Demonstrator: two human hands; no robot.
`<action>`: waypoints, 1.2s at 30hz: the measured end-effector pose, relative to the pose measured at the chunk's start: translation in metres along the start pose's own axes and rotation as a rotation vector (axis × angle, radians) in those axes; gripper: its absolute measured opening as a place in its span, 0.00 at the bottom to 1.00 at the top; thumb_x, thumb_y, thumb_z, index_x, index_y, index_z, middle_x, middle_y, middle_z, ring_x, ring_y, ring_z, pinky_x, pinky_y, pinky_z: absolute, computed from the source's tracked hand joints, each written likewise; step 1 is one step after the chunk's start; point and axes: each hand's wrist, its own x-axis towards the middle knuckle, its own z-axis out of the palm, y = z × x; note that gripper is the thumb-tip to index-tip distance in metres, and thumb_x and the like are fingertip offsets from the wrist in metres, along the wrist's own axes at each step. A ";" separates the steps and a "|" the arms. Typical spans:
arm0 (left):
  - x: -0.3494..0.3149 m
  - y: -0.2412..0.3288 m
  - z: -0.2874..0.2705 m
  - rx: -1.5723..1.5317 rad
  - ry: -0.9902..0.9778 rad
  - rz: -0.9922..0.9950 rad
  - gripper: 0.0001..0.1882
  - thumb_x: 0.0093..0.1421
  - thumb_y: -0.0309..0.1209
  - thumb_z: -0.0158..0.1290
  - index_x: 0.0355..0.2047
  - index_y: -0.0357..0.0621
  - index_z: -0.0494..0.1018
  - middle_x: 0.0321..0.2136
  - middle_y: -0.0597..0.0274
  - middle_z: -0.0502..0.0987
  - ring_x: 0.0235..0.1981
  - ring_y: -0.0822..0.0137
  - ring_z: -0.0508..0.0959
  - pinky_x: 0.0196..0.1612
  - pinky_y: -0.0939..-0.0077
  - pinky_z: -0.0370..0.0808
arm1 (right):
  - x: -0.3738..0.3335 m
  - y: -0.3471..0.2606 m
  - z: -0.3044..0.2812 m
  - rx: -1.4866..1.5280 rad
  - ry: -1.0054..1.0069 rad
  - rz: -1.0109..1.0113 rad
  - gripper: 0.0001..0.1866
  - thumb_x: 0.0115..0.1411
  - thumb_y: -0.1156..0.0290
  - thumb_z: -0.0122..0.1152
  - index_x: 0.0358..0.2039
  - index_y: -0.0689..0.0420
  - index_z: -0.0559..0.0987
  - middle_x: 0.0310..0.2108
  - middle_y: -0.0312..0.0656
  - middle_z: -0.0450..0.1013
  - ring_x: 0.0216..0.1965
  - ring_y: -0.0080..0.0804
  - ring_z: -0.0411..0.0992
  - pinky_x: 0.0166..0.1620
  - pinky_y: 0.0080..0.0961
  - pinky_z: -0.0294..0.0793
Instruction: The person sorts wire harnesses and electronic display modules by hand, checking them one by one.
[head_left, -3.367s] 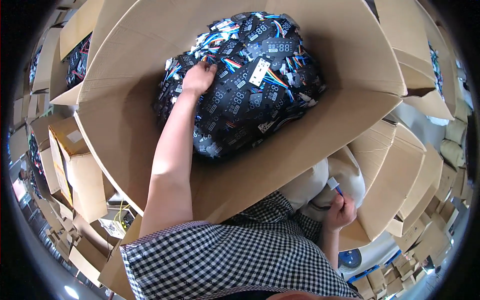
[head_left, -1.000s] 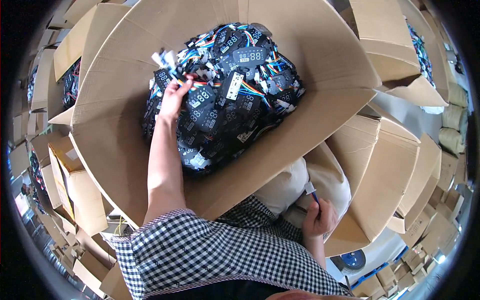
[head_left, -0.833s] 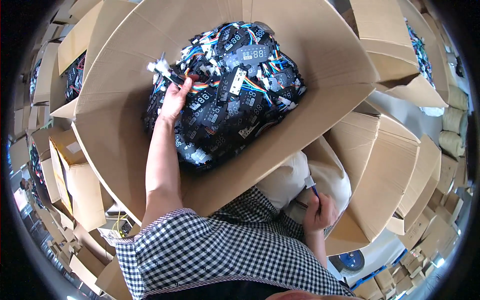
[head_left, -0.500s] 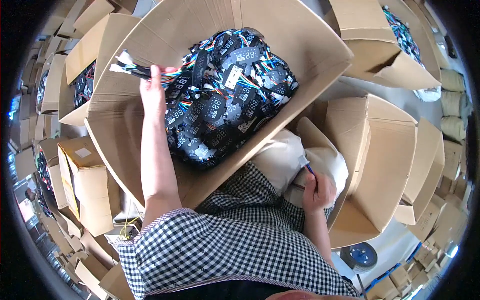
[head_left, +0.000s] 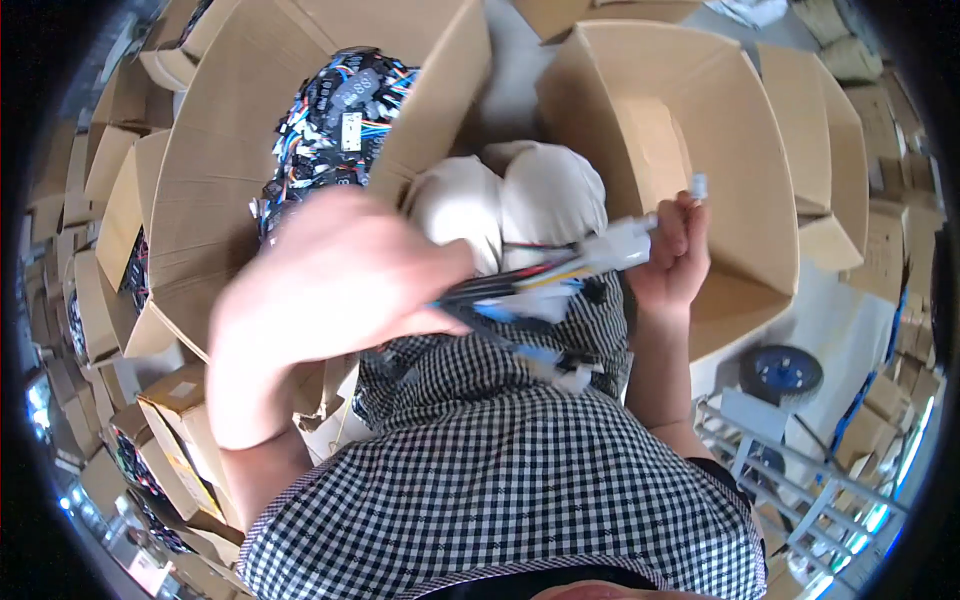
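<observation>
My left hand (head_left: 345, 275), smeared by motion, is closed around a bundle of wires (head_left: 515, 290) above my lap. Black, red, yellow and blue leads with white plug connectors (head_left: 620, 246) stick out of it toward my right hand. My right hand (head_left: 674, 252) is raised beside those connectors, its fingers pinched on a slim thing with a whitish tip (head_left: 699, 186); most of it is hidden by the fingers. Behind my left hand, a pile of black digital display modules with coloured wires (head_left: 345, 110) lies in a large open cardboard box (head_left: 210, 170).
Another open cardboard box (head_left: 720, 110) stands to the right of my knees (head_left: 505, 200). Further cartons crowd both sides. At the lower right are a metal-framed trolley (head_left: 790, 455) and a black wheel with a blue hub (head_left: 782, 372).
My left hand has brought the wire bundle out of the box, over my lap toward the right. My right hand has risen with its slim thing. The view has shifted rightward.
</observation>
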 end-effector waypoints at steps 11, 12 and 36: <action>0.085 0.024 0.137 -0.001 0.046 -0.139 0.23 0.45 0.37 0.63 0.41 0.43 0.73 0.38 0.58 0.75 0.47 0.57 0.73 0.56 0.61 0.64 | -0.062 -0.043 -0.074 -0.316 0.129 -0.291 0.12 0.68 0.63 0.48 0.35 0.60 0.72 0.16 0.31 0.57 0.18 0.21 0.53 0.23 0.21 0.53; 0.088 0.033 0.140 -0.064 0.121 -0.151 0.22 0.46 0.37 0.63 0.41 0.44 0.74 0.39 0.58 0.75 0.47 0.56 0.73 0.54 0.60 0.65 | -0.063 -0.038 -0.079 -0.404 0.178 -0.324 0.11 0.68 0.65 0.48 0.34 0.60 0.71 0.17 0.33 0.59 0.19 0.22 0.54 0.25 0.21 0.55; 0.148 0.064 0.199 0.073 0.341 -0.259 0.17 0.48 0.34 0.62 0.40 0.46 0.78 0.34 0.60 0.72 0.39 0.59 0.72 0.38 0.66 0.69 | 0.044 -0.041 -0.074 0.245 0.018 -0.408 0.09 0.67 0.64 0.48 0.37 0.55 0.72 0.30 0.37 0.71 0.28 0.25 0.67 0.39 0.29 0.68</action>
